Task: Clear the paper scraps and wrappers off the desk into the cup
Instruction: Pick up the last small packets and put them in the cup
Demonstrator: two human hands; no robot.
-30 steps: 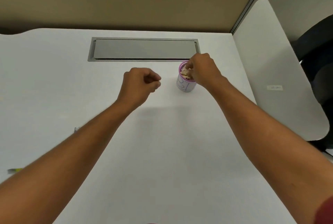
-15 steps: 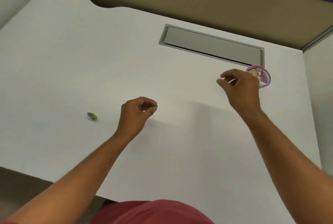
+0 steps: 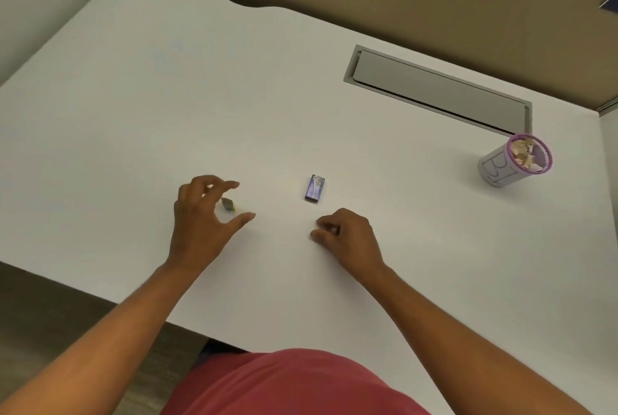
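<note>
Both hands left cup; left hand spread, right hand curled over white desk.

Small scrap between the left hand's spread thumb and fingers: blurred, with contact not discernible. Print on the blue wrapper is too small to read; cup contents show only at the rim. Both forearms and the blue sign are cut off by the frame edges.

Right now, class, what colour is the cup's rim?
Purple, on the white paper cup; the head view shows it.
</note>
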